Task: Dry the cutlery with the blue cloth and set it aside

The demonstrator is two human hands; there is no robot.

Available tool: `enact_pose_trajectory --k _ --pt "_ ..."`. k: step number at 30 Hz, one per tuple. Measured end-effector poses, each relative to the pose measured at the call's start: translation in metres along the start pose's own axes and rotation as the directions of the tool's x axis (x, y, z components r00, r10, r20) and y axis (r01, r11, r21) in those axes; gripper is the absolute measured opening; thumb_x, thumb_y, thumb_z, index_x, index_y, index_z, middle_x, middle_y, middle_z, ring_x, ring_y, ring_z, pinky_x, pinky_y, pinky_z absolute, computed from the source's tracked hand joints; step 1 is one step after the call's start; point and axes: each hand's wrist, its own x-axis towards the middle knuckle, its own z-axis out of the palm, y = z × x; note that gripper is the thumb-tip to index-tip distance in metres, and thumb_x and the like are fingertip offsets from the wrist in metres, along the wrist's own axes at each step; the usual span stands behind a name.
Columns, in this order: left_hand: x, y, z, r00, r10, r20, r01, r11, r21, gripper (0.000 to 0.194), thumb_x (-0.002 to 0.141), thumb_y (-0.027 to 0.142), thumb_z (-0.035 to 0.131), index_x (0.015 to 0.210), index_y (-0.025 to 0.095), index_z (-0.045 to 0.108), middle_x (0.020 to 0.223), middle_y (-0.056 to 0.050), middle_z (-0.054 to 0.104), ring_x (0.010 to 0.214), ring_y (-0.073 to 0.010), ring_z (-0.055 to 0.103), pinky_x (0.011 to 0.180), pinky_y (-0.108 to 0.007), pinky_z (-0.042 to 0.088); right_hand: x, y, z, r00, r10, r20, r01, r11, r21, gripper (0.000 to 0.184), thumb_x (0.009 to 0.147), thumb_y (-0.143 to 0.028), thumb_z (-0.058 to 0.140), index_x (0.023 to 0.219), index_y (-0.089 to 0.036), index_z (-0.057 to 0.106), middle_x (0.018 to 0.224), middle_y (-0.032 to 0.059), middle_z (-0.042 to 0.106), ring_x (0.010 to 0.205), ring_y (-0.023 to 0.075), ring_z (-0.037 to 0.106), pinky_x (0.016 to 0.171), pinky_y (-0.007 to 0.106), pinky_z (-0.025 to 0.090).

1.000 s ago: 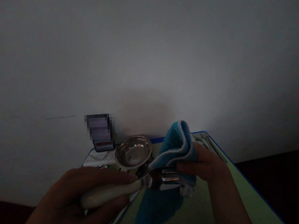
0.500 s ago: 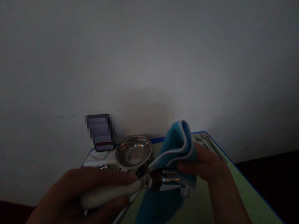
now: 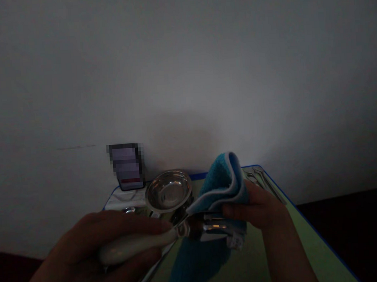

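Observation:
A fork (image 3: pixel 209 227) with a pale handle lies across the middle of the head view, its tines pointing right. My left hand (image 3: pixel 96 248) is closed around the handle. Folded in my right hand (image 3: pixel 256 205) is a blue terry cloth (image 3: pixel 218 177) with a light edge, pinched between thumb and fingers. The tines are against the cloth near my right thumb, and a small white tag shows beside them. One part of the cloth hangs down below the fork.
A shiny metal bowl (image 3: pixel 169 192) stands at the back of the green table (image 3: pixel 256 260) with a blue edge. Left of it a phone (image 3: pixel 128 168) leans upright near the wall. Several pieces of metal cutlery (image 3: pixel 266 183) lie at the back right; others are partly hidden behind my left hand.
The fork and my left hand have shifted very slightly left. The hanging part of the cloth has also moved a little left. Both grips stay the same.

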Motion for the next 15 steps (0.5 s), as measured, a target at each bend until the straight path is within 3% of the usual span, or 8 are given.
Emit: enact_pose_trajectory --k 4,10,15 --pt "-0.0022 -0.0007 -0.0008 1.000 -0.010 0.002 0.010 1.000 -0.003 0.012 0.069 0.046 0.066 0.081 0.047 0.066 0.078 0.007 0.066 0.071 -0.0144 0.060 0.060 -0.022 0.055 -0.0004 0.0001 0.0003 1.000 0.002 0.018 -0.002 0.999 -0.043 0.021 0.076 -0.023 0.063 0.096 -0.024 0.068 0.079 -0.0019 0.070 0.072 0.0089 0.063 0.068 0.018 0.052" --pt "0.0012 0.0026 0.0022 0.993 0.110 0.035 -0.110 0.994 -0.020 0.021 0.068 0.040 0.066 0.087 0.051 0.064 0.076 0.009 0.068 0.068 -0.0148 0.062 0.055 -0.022 0.055 0.0039 -0.0044 0.0057 0.998 -0.062 0.023 0.063 0.997 -0.038 0.020 0.077 -0.022 0.062 0.096 -0.027 0.068 0.081 -0.0034 0.070 0.071 0.0075 0.063 0.069 0.017 0.051" --pt "0.0015 0.0037 0.0034 0.994 0.104 -0.025 -0.105 0.994 -0.021 0.019 0.068 0.039 0.067 0.084 0.049 0.065 0.077 0.006 0.067 0.070 -0.0173 0.062 0.056 -0.026 0.056 0.0014 0.0022 0.0010 0.998 -0.043 0.035 0.043 0.999 0.007 0.023 0.077 -0.028 0.062 0.099 -0.026 0.067 0.084 -0.0030 0.070 0.076 0.0085 0.063 0.071 0.018 0.051"
